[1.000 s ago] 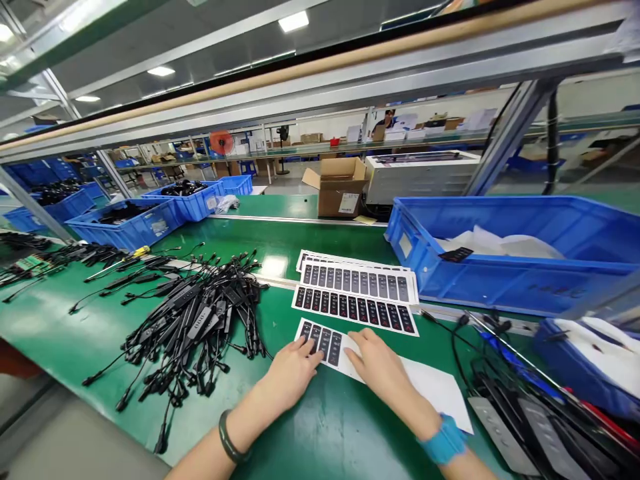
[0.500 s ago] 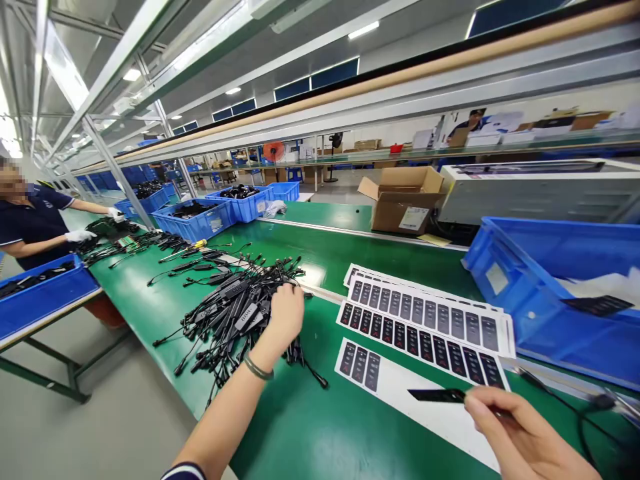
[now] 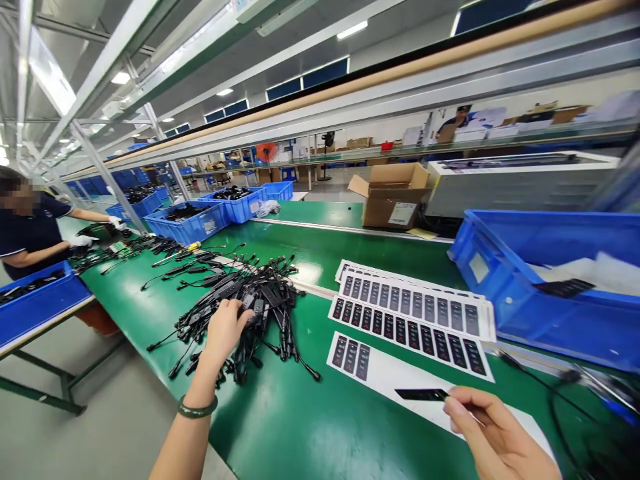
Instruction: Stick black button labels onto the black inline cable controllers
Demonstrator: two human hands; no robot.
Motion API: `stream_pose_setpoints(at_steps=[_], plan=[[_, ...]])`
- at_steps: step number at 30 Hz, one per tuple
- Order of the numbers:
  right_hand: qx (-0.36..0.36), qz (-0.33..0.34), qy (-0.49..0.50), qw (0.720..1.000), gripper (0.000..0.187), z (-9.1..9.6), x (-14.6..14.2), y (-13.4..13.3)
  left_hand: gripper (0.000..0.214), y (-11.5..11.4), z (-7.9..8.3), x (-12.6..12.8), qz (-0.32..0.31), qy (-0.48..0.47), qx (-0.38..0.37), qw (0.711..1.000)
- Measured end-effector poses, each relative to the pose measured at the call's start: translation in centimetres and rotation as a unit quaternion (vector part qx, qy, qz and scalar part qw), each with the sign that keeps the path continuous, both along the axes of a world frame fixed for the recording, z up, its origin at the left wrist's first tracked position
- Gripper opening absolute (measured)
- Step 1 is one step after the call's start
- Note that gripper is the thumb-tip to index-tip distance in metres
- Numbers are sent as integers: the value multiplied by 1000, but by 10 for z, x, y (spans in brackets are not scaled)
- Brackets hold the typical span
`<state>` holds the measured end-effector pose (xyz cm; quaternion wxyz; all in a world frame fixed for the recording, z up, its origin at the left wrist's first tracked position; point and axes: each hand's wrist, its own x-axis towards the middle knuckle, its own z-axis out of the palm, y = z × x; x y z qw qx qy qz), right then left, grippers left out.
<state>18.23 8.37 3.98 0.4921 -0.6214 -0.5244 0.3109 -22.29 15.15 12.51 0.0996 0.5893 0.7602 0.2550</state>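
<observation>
My left hand (image 3: 223,328) reaches into a pile of black cables with inline controllers (image 3: 240,300) on the green bench, its fingers curled on one of them. My right hand (image 3: 493,437) is at the lower right, pinching a thin black sticker strip (image 3: 421,394) by its end above a nearly bare white backing sheet (image 3: 400,377). That sheet still carries three black stickers (image 3: 350,355) at its left end. Two fuller sticker sheets (image 3: 407,320) lie just beyond it.
A large blue bin (image 3: 500,307) with white wrapping stands at the right. Behind it are a cardboard box (image 3: 393,197) and a grey machine (image 3: 520,180). More blue bins (image 3: 195,223) and loose cables lie at the left, where a co-worker in white gloves (image 3: 83,240) works.
My left hand left the sticker sheet for the cable pile, then drew back toward its near side. My right hand peeled one black sticker strip off the sheet. The view swung left.
</observation>
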Motion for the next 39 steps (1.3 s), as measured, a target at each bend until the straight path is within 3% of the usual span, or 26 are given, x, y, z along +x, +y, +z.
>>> stream_pose_setpoints(at_steps=[4, 7, 9, 11, 13, 17, 26, 39], plan=[[54, -25, 75, 995, 34, 13, -11, -6, 40, 9, 6, 54, -98, -170, 14, 980], [76, -33, 121, 989, 30, 16, -17, -6, 47, 1, 0, 115, -187, -331, -38, 924], [85, -28, 139, 986, 28, 16, -18, -5, 46, -11, -9, 153, -213, -558, -108, 795], [90, -23, 159, 983, 26, 15, -17, -5, 49, -24, -23, 182, -205, -672, -178, 689], [88, -15, 174, 981, 24, 16, -18, -5, 54, -36, -37, 201, -198, -694, -235, 651], [55, 2, 185, 981, 22, 20, -26, -8, 58, -53, -55, 214, -225, -672, -309, 634], [-16, 29, 205, 978, 31, 23, -39, -10, 61, -64, -62, 213, -263, -684, -334, 592], [-33, 34, 186, 981, 26, 26, -38, -11, 63, -64, -60, 213, -280, -671, -330, 602]])
